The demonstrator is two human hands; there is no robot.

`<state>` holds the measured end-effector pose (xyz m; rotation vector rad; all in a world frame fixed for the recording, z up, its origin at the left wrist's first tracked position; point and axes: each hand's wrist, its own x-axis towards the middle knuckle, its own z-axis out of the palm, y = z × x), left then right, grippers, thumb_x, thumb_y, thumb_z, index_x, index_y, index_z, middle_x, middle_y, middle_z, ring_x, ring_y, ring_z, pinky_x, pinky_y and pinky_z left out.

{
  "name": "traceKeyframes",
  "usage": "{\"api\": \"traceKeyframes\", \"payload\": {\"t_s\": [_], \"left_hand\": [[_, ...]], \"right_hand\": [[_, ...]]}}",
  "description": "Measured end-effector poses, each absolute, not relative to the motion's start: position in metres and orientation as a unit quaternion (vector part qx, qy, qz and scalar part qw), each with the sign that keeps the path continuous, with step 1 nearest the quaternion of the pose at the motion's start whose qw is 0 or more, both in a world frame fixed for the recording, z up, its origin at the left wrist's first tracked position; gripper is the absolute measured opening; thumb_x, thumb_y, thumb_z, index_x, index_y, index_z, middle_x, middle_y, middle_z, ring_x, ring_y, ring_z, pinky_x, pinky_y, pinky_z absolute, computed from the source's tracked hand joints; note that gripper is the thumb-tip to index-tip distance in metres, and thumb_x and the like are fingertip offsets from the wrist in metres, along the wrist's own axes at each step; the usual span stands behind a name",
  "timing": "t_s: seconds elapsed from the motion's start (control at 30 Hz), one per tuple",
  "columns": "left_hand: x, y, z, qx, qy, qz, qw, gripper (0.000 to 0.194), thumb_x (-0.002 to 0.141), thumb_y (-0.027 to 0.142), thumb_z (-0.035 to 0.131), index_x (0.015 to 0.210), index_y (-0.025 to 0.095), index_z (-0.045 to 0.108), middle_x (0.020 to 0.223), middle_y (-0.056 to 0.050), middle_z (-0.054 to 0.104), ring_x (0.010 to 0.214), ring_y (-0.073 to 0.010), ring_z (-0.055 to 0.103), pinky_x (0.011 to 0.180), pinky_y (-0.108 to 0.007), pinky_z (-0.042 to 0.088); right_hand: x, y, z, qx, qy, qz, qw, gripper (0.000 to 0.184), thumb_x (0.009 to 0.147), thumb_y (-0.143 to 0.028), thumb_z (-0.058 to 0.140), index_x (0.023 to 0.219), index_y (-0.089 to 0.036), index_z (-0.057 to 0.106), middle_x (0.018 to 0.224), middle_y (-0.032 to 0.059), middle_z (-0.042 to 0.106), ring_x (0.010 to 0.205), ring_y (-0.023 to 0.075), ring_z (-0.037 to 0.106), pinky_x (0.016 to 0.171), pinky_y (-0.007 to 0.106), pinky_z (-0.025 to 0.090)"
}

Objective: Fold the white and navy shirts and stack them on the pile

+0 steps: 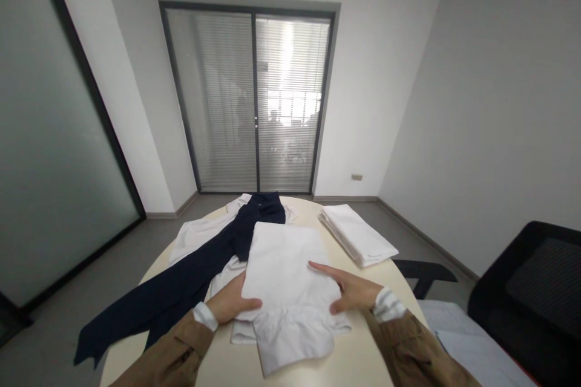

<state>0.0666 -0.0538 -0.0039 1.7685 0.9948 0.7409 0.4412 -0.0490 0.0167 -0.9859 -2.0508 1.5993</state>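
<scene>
A folded white shirt (285, 278) lies on the round beige table (363, 357) in front of me. My left hand (231, 302) grips its left edge, thumb on top of the cloth and fingers under it. At the shirt's right side my right hand (351, 290) rests flat, forefinger stretched out over the fabric. Dark navy trousers (181, 284) lie spread to the left, one leg hanging over the table's edge, with another white garment (200, 233) under them.
A stack of folded white cloths (358, 233) sits at the table's far right. A black chair (531, 290) stands at right, with a pale sheet (472, 344) below it. Glass sliding doors with blinds (254, 103) are beyond the table.
</scene>
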Motion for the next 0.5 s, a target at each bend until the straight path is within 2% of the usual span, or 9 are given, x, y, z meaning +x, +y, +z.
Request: {"api": "traceKeyframes", "payload": {"t_s": [0.07, 0.13, 0.17, 0.2, 0.27, 0.33, 0.4, 0.43, 0.5], "left_hand": [[0.069, -0.054, -0.004, 0.693, 0.413, 0.340, 0.483, 0.086, 0.068, 0.050, 0.080, 0.140, 0.014, 0.048, 0.142, -0.016, 0.055, 0.129, -0.0329, 0.052, 0.114, -0.046, 0.035], [0.073, -0.055, -0.005, 0.648, 0.421, 0.390, 0.501, 0.094, 0.072, 0.054, 0.075, 0.149, 0.015, 0.036, 0.144, -0.017, 0.052, 0.130, -0.0320, 0.052, 0.112, -0.046, 0.038], [0.075, -0.056, -0.006, 0.631, 0.426, 0.410, 0.502, 0.100, 0.075, 0.055, 0.073, 0.154, 0.015, 0.025, 0.147, -0.018, 0.048, 0.133, -0.0310, 0.050, 0.113, -0.046, 0.037], [0.076, -0.058, -0.006, 0.624, 0.431, 0.423, 0.496, 0.106, 0.077, 0.055, 0.070, 0.157, 0.016, 0.013, 0.152, -0.018, 0.043, 0.137, -0.0299, 0.046, 0.115, -0.045, 0.035], [0.078, -0.062, -0.007, 0.637, 0.441, 0.428, 0.465, 0.113, 0.079, 0.053, 0.069, 0.159, 0.016, -0.003, 0.159, -0.018, 0.030, 0.143, -0.0286, 0.037, 0.119, -0.046, 0.028], [0.077, -0.067, -0.006, 0.670, 0.440, 0.417, 0.429, 0.118, 0.076, 0.052, 0.073, 0.159, 0.016, -0.003, 0.162, -0.016, 0.023, 0.147, -0.0298, 0.028, 0.122, -0.047, 0.021], [0.076, -0.072, -0.004, 0.699, 0.425, 0.399, 0.415, 0.124, 0.069, 0.051, 0.079, 0.159, 0.018, 0.000, 0.163, -0.014, 0.021, 0.149, -0.0318, 0.023, 0.122, -0.048, 0.019], [0.076, -0.074, -0.003, 0.708, 0.417, 0.388, 0.418, 0.126, 0.067, 0.050, 0.080, 0.160, 0.018, 0.002, 0.163, -0.014, 0.020, 0.149, -0.0321, 0.022, 0.122, -0.049, 0.018], [0.077, -0.077, 0.000, 0.714, 0.416, 0.369, 0.426, 0.120, 0.068, 0.046, 0.080, 0.159, 0.017, 0.008, 0.162, -0.013, 0.023, 0.149, -0.0312, 0.024, 0.122, -0.048, 0.017]], "right_hand": [[0.439, -0.048, 0.014, -0.350, -0.703, 0.580, 0.219, 0.083, 0.066, -0.025, 0.081, 0.143, -0.025, 0.050, 0.140, 0.0095, 0.053, 0.122, 0.0291, 0.055, 0.105, 0.042, 0.043], [0.438, -0.047, 0.011, -0.360, -0.670, 0.595, 0.259, 0.066, 0.072, -0.025, 0.074, 0.135, -0.024, 0.056, 0.122, 0.0074, 0.063, 0.103, 0.0248, 0.063, 0.091, 0.039, 0.051], [0.437, -0.046, 0.009, -0.366, -0.662, 0.595, 0.272, 0.064, 0.074, -0.026, 0.071, 0.136, -0.025, 0.054, 0.120, 0.0069, 0.063, 0.099, 0.0233, 0.064, 0.088, 0.038, 0.052], [0.436, -0.046, 0.007, -0.371, -0.662, 0.588, 0.278, 0.066, 0.076, -0.028, 0.070, 0.140, -0.026, 0.050, 0.123, 0.0075, 0.062, 0.100, 0.0229, 0.064, 0.090, 0.038, 0.051], [0.434, -0.046, 0.004, -0.368, -0.687, 0.565, 0.273, 0.085, 0.077, -0.033, 0.073, 0.152, -0.029, 0.033, 0.142, 0.0103, 0.050, 0.117, 0.0253, 0.058, 0.102, 0.042, 0.045], [0.433, -0.047, 0.002, -0.370, -0.722, 0.527, 0.252, 0.115, 0.068, -0.038, 0.083, 0.158, -0.028, 0.012, 0.157, 0.0129, 0.030, 0.137, 0.0293, 0.040, 0.116, 0.046, 0.029], [0.432, -0.048, 0.002, -0.393, -0.744, 0.485, 0.238, 0.137, 0.056, -0.039, 0.091, 0.159, -0.026, 0.001, 0.163, 0.0143, 0.017, 0.148, 0.0317, 0.022, 0.122, 0.048, 0.011], [0.432, -0.049, 0.003, -0.406, -0.748, 0.471, 0.232, 0.140, 0.053, -0.040, 0.092, 0.159, -0.025, 0.002, 0.164, 0.0145, 0.014, 0.149, 0.0321, 0.017, 0.123, 0.049, 0.006], [0.431, -0.052, 0.007, -0.418, -0.747, 0.465, 0.223, 0.135, 0.054, -0.042, 0.092, 0.159, -0.025, 0.008, 0.163, 0.0138, 0.016, 0.150, 0.0321, 0.016, 0.123, 0.049, 0.004]]}}
